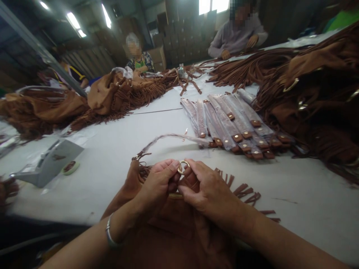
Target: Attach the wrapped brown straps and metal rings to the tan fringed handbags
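A gold metal ring (183, 167) stands between my two hands above a brown fringed bag (174, 224). My left hand (159, 179) pinches the ring's left side between thumb and fingers. On the other side, the curled fingers of my right hand (206, 185) touch the ring's right edge. The bag lies at the table's near edge, with part of a zipper (175, 195) showing under my hands. A plastic-wrapped strap (174, 136) runs from the bag's left corner towards the right. Whatever part of the bag is joined to the ring is hidden by my fingers.
Several plastic-wrapped straps (230, 123) lie in a pile on the white table (117, 149). Brown fringed bags (316, 97) heap up at the right, with more bags (106, 93) at the back left. A grey tape dispenser (53, 164) stands at left. Co-workers (238, 33) sit across the table.
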The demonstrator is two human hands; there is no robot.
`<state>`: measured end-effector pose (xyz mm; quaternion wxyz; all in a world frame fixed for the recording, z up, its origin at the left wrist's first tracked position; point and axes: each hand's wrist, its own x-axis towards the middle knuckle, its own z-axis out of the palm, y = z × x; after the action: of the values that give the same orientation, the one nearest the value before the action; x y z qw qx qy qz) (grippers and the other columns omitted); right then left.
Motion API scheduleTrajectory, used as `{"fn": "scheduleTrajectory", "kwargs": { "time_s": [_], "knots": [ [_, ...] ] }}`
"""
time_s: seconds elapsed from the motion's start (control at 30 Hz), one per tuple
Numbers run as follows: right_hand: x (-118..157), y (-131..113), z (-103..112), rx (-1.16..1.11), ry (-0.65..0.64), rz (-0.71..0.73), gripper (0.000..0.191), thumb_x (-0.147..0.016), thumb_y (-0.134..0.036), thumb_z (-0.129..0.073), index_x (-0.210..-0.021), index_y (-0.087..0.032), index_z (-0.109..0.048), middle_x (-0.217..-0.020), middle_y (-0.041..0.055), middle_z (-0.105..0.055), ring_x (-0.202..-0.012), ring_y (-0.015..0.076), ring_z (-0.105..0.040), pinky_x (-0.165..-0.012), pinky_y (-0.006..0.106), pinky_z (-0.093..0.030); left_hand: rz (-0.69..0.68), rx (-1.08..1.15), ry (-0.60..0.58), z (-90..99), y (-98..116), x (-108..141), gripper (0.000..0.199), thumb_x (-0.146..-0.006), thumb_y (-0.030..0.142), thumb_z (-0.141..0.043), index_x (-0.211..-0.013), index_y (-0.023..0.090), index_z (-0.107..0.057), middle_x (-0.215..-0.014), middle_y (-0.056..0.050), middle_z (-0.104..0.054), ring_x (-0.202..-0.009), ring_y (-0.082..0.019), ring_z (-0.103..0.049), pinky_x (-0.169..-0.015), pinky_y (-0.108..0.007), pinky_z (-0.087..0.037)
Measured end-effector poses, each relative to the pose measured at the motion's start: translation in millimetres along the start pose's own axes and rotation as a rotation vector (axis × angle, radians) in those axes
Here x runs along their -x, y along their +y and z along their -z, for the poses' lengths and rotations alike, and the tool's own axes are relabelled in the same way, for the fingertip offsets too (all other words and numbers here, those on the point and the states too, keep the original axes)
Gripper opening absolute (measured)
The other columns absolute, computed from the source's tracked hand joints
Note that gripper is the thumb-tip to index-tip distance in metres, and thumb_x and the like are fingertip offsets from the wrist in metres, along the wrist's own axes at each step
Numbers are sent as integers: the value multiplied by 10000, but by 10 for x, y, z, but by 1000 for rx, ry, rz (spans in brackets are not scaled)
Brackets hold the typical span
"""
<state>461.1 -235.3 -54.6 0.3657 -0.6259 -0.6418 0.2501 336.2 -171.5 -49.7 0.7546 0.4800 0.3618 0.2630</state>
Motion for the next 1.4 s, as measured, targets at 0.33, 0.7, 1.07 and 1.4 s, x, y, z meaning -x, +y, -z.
{"fn": "scheduleTrajectory", "kwargs": {
  "time_s": [0.33,0.7,1.07,1.4],
  "knots": [
    [62,135,141,-45,-132,140,393,-720,-152,-622,-1095,-181,-508,-980,26,-561,-869,169,-513,-773,274,-401,363,41,-329,152,209,-149,272,-806,268,-523,-599,141,-401,-513,80,-188,-412,-20,-135,-386,-161,-78],
    [94,107,51,-16,12,62,212,-731,-128,-591,-933,-152,-534,-867,33,-543,-804,175,-504,-759,302,-407,1,-125,45,45,-127,109,289,-790,377,-605,-678,128,-510,-538,41,-427,-487,-45,-330,-469,-181,-246],
    [180,135,31,41,30,102,586,-760,-178,-548,-1308,-108,-352,-1046,97,-590,-938,210,-567,-848,338,-463,111,-181,-146,75,78,-108,329,-760,392,-602,-615,145,-439,-493,68,-295,-437,-39,-201,-422,-202,-120],
    [211,223,72,14,153,68,348,-759,-197,-581,-1101,-164,-530,-1012,52,-621,-909,186,-589,-828,293,-472,150,-159,-292,45,9,-248,334,-796,427,-556,-640,142,-478,-512,49,-364,-436,-48,-281,-431,-199,-184]
  ]
}}
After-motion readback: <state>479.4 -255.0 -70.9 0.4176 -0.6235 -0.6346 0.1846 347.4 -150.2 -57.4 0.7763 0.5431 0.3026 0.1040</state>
